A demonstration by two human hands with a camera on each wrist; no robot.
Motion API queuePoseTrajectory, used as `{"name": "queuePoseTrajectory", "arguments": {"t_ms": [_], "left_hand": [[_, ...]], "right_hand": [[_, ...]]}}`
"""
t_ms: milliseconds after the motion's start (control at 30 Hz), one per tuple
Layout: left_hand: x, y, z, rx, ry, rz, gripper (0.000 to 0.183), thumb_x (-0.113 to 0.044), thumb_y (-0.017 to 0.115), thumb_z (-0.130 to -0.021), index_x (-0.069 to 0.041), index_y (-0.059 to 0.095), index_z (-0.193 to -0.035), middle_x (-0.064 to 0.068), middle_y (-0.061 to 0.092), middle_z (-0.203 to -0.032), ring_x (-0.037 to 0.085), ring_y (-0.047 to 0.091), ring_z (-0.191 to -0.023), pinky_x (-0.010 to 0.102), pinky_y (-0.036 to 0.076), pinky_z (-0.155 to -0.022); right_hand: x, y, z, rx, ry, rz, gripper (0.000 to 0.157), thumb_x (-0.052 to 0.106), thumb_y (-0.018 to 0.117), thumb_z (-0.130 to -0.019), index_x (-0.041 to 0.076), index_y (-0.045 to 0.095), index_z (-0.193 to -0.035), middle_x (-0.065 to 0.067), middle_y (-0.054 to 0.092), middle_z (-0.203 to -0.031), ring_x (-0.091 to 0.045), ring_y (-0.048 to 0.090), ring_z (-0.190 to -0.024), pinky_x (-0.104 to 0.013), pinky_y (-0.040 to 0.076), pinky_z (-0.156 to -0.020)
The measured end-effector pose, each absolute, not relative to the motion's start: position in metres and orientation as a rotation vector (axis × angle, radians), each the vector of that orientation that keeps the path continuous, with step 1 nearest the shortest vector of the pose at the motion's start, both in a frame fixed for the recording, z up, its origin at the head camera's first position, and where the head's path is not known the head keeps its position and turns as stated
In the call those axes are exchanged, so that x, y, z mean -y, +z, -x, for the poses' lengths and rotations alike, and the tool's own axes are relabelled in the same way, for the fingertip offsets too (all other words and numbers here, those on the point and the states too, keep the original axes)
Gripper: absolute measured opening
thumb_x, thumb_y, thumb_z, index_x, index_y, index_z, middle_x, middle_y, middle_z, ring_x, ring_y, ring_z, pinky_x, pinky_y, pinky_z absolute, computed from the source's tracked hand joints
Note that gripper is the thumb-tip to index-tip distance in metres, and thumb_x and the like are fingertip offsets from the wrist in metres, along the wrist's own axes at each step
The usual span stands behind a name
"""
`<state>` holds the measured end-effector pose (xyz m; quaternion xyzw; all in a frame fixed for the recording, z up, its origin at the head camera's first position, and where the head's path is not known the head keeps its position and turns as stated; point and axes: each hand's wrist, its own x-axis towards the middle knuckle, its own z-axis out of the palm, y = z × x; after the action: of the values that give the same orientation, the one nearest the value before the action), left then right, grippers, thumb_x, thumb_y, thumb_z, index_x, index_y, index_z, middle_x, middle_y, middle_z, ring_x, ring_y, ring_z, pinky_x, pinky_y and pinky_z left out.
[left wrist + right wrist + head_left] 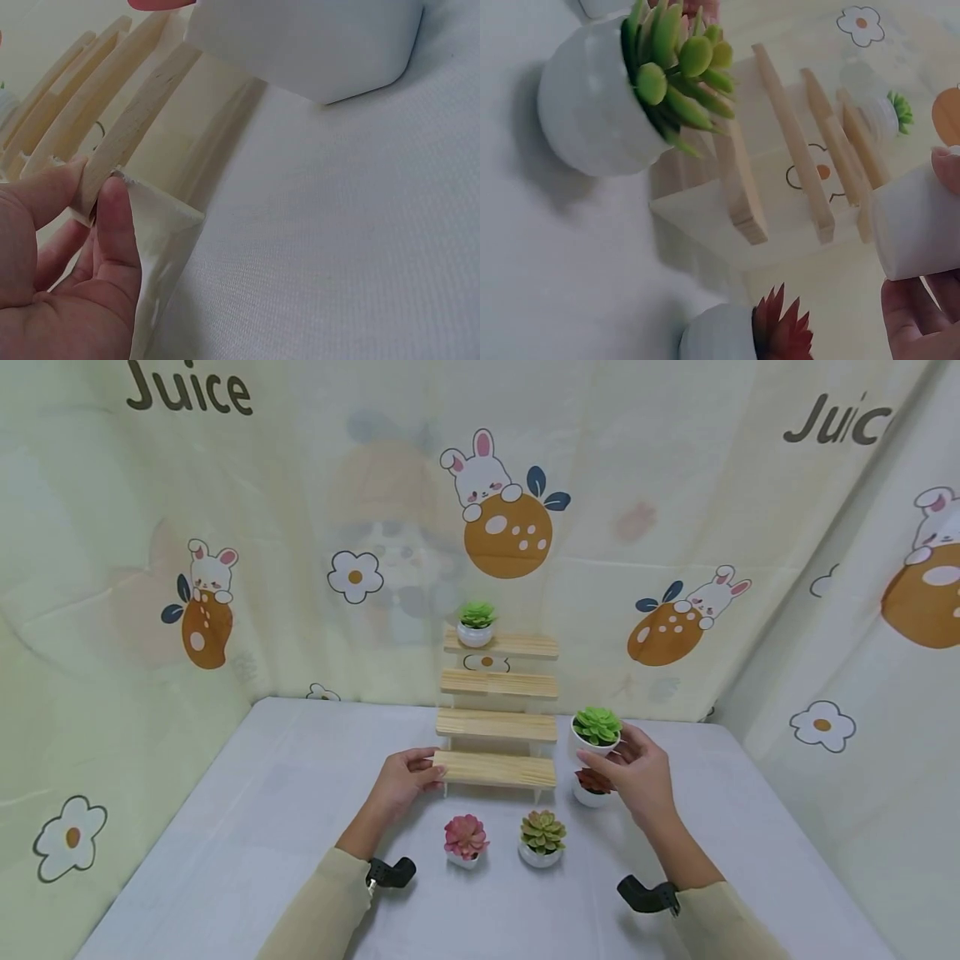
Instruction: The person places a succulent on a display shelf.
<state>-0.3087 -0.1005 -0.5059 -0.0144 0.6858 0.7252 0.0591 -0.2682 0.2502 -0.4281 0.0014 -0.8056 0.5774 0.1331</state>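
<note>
At the left end of the lowest board, my left hand [403, 783] pinches the four-tier wooden display stand [497, 770]; the left wrist view shows thumb and fingers on either side of the board. My right hand [643, 775] grips a bright green potted succulent [597, 727] by its white pot [919, 221], raised to the right of the stand. Below it, a dark red potted succulent [592, 787] stands on the table, partly hidden by that hand. Another bright green succulent [476, 623] sits on the top tier's left end.
In front of the stand, a pink potted succulent [465, 840] and an olive-green potted succulent [542, 838] stand on the white-covered table [247, 827]. A patterned curtain [300, 485] hangs behind the stand and along both sides. Each wrist wears a black camera mount.
</note>
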Motion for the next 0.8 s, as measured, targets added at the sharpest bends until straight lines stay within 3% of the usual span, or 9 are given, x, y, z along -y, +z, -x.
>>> {"name": "queuePoseTrajectory", "arguments": {"t_ms": [567,800], "left_hand": [[0.102,-0.506,0.309,-2.094,2.159,0.059,0.045,0.001,0.073,-0.092,0.007,0.06,-0.135,0.02,0.068,-0.109,0.016,0.069,-0.083,0.03,0.066,-0.075],[0.101,-0.505,0.308,-2.115,2.137,0.075,0.046,-0.001,0.073,-0.092,0.004,0.061,-0.136,0.02,0.067,-0.111,0.015,0.069,-0.083,0.032,0.066,-0.078]], "right_hand": [[-0.223,-0.409,0.298,2.314,1.687,-0.16,0.075,0.031,0.091,-0.078,0.009,0.058,-0.143,-0.015,0.067,-0.135,-0.003,0.068,-0.105,-0.009,0.056,-0.087],[-0.214,-0.402,0.314,2.339,1.715,-0.199,0.077,0.034,0.089,-0.08,0.012,0.055,-0.146,-0.012,0.066,-0.138,-0.017,0.067,-0.117,-0.011,0.056,-0.091]]}}
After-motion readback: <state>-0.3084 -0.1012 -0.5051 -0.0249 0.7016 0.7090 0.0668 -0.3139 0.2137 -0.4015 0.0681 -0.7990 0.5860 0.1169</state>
